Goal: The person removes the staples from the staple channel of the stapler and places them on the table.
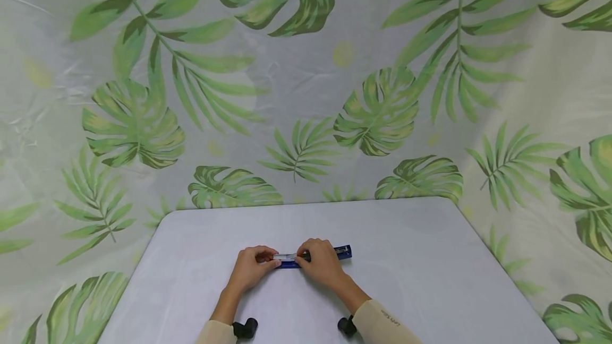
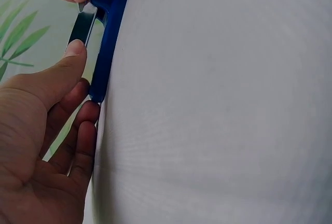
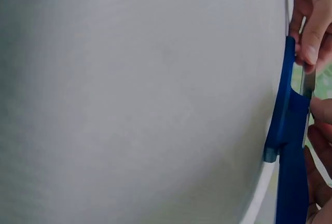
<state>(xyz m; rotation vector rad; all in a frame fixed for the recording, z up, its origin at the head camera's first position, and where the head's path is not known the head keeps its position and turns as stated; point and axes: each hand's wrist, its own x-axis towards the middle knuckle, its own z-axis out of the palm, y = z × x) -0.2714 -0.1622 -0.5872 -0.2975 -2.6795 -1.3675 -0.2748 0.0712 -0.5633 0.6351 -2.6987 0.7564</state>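
Observation:
A blue stapler (image 1: 289, 266) lies on the white table with its top cover (image 1: 344, 251) swung back to the right, so its metal magazine (image 1: 284, 257) is exposed. My left hand (image 1: 248, 268) pinches the magazine's left end; in the left wrist view the thumb (image 2: 75, 49) presses on top of the metal and the other fingers curl beneath. Over the stapler's middle, my right hand (image 1: 321, 263) grips it with thumb and fingers near the hinge, hiding that part. The right wrist view shows the blue base (image 3: 284, 97) and the metal rail (image 3: 308, 83) between both hands.
The white table (image 1: 406, 238) has rounded far corners. Behind it hangs a leaf-patterned curtain (image 1: 306, 94), which also runs along both sides. Dark wrist-worn devices (image 1: 246, 328) sit at both sleeves.

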